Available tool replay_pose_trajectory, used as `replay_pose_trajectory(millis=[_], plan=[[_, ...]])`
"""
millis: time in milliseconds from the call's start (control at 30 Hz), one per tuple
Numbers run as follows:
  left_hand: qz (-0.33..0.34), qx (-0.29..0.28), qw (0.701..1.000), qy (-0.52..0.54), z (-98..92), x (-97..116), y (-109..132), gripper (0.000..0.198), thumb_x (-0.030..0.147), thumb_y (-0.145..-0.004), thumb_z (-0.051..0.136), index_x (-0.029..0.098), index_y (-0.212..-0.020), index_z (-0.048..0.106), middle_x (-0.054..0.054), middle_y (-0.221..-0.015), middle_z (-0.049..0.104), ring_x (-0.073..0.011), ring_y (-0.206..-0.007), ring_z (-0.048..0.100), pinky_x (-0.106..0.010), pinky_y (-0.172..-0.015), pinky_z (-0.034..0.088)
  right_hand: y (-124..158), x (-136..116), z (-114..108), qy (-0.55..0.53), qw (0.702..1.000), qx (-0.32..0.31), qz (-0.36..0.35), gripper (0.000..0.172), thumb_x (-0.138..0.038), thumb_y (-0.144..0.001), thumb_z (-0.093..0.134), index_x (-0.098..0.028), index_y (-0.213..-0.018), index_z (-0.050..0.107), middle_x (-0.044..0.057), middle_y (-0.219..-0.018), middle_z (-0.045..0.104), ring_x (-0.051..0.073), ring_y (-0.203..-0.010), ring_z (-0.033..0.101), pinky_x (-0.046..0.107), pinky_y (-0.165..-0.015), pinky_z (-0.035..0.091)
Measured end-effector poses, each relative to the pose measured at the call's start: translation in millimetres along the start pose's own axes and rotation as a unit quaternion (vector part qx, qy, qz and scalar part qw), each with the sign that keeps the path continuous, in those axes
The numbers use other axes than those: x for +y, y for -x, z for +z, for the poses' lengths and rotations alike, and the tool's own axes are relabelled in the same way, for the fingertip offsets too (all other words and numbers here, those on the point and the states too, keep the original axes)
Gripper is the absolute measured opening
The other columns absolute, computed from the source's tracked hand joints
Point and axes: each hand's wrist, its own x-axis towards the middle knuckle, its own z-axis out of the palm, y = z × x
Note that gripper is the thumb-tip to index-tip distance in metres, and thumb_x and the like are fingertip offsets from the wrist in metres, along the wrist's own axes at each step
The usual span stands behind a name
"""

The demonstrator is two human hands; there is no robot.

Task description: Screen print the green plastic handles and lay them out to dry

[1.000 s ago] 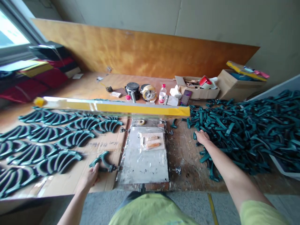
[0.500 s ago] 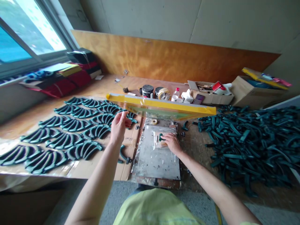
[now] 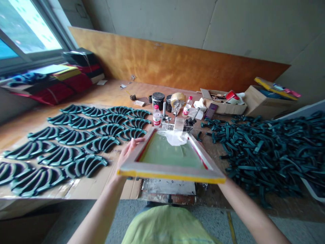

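A screen printing frame (image 3: 167,168) with yellow tape along its front edge slants down over the metal base plate (image 3: 170,187). White ink (image 3: 176,138) lies at the far end of its green mesh, by a wide squeegee (image 3: 179,124). Along the frame's left side is my left hand (image 3: 128,151), fingers stretched out; whether it touches the frame I cannot tell. My right forearm (image 3: 243,200) reaches behind the frame's right side, which hides that hand and its fingers. The spot on the plate where a small green part sat is covered too.
Curved dark green parts (image 3: 76,137) lie in fanned rows on cardboard at the left. A heap of similar parts (image 3: 266,152) fills the right. Bottles (image 3: 156,117), a black tub (image 3: 158,100), a tape roll (image 3: 177,99) and open cardboard boxes (image 3: 225,105) stand behind.
The screen frame has swung so its mesh faces me and its front edge is lower and nearer. It now hides my right hand, which was at a small green part on the plate.
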Motion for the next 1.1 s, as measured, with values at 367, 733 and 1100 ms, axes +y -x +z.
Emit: replay_pose_trajectory(millis=[367, 733, 1100], plan=[[-0.133, -0.054, 0.987, -0.067, -3.1, -122.9, 21.9, 0.084, 0.063, -0.076, 0.062, 0.02, -0.145, 0.043, 0.002, -0.076, 0.063, -0.0161, -0.066, 0.059, -0.026, -0.06, 0.046, -101.0, -35.4, 14.7, 0.16, 0.98, -0.118, 0.004, 0.02, -0.012, -0.078, 0.069, -0.017, -0.097, 0.066, 0.011, -0.098, 0.068, 0.026, -0.095, 0.064, 0.036, -0.085, 0.05], [-0.137, -0.067, 0.986, -0.066, -7.6, -140.3, 17.8, 0.076, 0.063, -0.077, 0.06, 0.019, -0.139, 0.05, 0.0, -0.076, 0.066, -0.0189, -0.072, 0.063, -0.027, -0.064, 0.047, -33.0, -50.8, 3.3, 0.139, 0.944, -0.241, -0.179, 0.024, -0.001, -0.076, 0.055, -0.019, -0.088, 0.066, 0.006, -0.089, 0.068, 0.02, -0.088, 0.06, 0.028, -0.072, 0.044], [-0.146, -0.04, 0.986, -0.065, -2.2, -118.1, 23.5, 0.077, 0.063, -0.072, 0.064, 0.017, -0.133, 0.056, -0.003, -0.077, 0.069, -0.0196, -0.068, 0.064, -0.027, -0.06, 0.048, -12.2, -49.3, 18.2, 0.103, 0.965, -0.152, -0.186, 0.024, -0.004, -0.08, 0.054, -0.017, -0.094, 0.068, 0.009, -0.093, 0.068, 0.022, -0.093, 0.058, 0.033, -0.083, 0.046]])
